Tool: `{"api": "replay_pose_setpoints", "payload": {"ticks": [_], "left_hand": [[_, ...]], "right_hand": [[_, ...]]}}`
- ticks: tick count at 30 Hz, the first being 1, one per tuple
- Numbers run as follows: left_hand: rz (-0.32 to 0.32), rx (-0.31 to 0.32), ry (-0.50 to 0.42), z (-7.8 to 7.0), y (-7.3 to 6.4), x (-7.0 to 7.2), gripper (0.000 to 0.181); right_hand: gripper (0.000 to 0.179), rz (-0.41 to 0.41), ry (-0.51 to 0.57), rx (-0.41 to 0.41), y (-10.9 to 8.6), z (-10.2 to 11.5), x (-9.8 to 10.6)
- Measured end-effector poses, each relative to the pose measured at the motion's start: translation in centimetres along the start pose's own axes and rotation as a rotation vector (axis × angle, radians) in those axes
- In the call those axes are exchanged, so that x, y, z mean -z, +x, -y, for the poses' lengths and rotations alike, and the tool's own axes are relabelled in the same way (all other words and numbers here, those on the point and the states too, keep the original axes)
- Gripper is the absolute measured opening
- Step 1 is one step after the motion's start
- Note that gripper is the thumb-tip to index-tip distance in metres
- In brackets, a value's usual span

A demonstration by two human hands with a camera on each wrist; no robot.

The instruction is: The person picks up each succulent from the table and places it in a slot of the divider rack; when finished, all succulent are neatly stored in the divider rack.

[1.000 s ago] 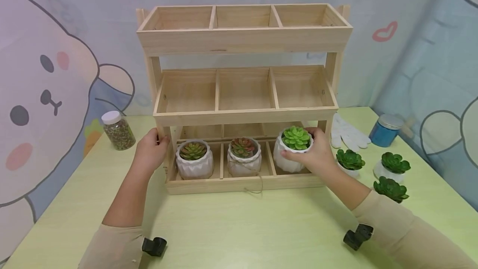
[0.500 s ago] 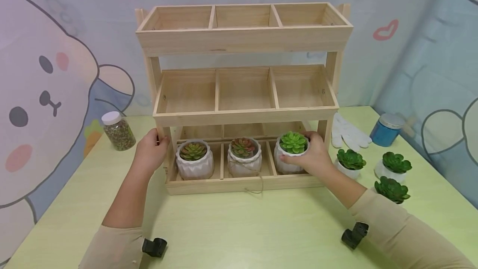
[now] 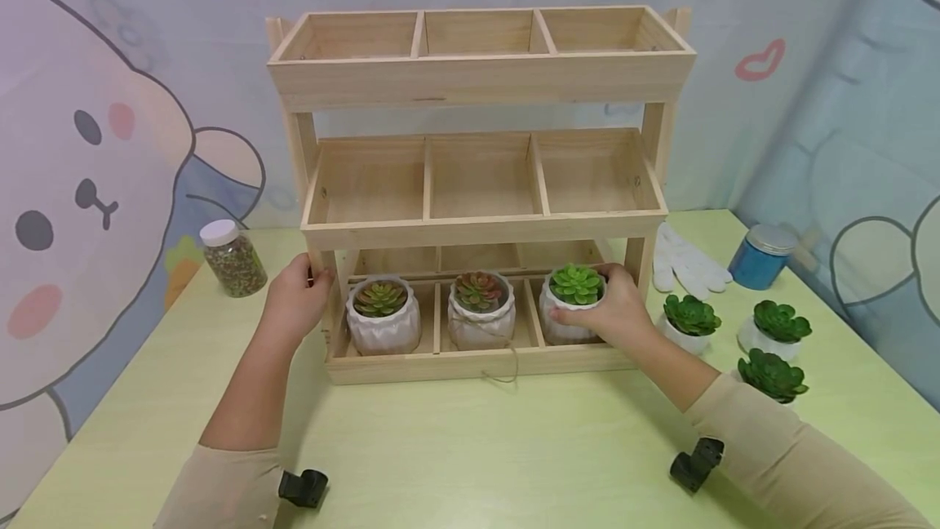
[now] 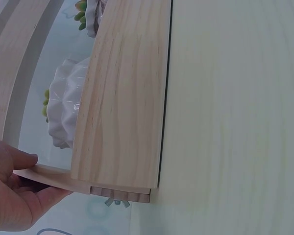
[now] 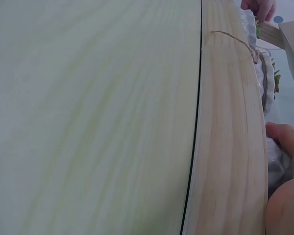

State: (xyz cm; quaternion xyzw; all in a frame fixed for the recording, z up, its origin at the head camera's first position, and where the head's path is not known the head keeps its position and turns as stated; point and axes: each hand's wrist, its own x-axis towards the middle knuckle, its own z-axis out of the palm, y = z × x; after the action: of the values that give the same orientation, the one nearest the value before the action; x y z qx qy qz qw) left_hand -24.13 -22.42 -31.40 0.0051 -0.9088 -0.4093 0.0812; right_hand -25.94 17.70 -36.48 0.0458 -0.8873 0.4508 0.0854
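A three-tier wooden planter shelf (image 3: 470, 227) stands on the table, each tier split into three compartments. My left hand (image 3: 297, 300) grips its left upright beside the bottom tier; the left wrist view shows thumb and fingers around the wooden side piece (image 4: 54, 177). In the bottom right compartment sits a white pot (image 3: 561, 325) with a bright green succulent (image 3: 576, 284). My right hand (image 3: 617, 308) holds this pot from its right side, thumb across the front. Two more white potted succulents, one greenish-red (image 3: 384, 325) and one reddish (image 3: 481, 325) with twine around its pot, fill the left and middle bottom compartments.
At the right stand three dark green potted succulents, one of them (image 3: 692, 315) close by my right forearm. White gloves (image 3: 686, 264) and a blue jar (image 3: 762, 258) lie behind them. A jar of brown granules (image 3: 233, 260) with a white lid stands at the left.
The pot in my right hand has moved down and slightly left, settling lower in the bottom right compartment. My left hand has stayed on the upright.
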Motion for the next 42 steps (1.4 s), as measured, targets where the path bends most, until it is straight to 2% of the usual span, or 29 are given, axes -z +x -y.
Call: {"api": "replay_pose_setpoints", "payload": {"ticks": [5,13,23,29,32,37,42], "left_hand": [[-0.004,-0.003,0.003,-0.2,0.1,0.0,0.041],[-0.005,0.004,0.001,-0.6,0.0,0.0,0.04],[0.01,0.003,-0.01,-0.4,0.1,0.0,0.041],[0.021,0.006,-0.015,-0.3,0.0,0.0,0.041],[0.018,0.008,-0.016,-0.3,-0.1,0.0,0.041],[0.009,0.01,-0.012,-0.4,-0.2,0.0,0.039],[-0.003,0.004,0.004,-0.3,-0.2,0.0,0.038]], "right_hand": [[0.096,0.006,0.0,-0.011,0.1,0.0,0.2],[0.099,0.029,-0.058,-0.029,-0.1,0.6,0.7],[0.092,0.035,-0.082,0.029,-1.5,2.0,1.8],[0.092,0.076,-0.025,-0.026,-4.0,4.0,4.6],[0.087,0.07,0.031,-0.029,-5.4,4.6,6.3],[0.067,0.001,0.095,0.021,-7.1,4.4,9.1],[0.045,-0.122,0.072,0.058,-8.2,2.8,11.8]]}}
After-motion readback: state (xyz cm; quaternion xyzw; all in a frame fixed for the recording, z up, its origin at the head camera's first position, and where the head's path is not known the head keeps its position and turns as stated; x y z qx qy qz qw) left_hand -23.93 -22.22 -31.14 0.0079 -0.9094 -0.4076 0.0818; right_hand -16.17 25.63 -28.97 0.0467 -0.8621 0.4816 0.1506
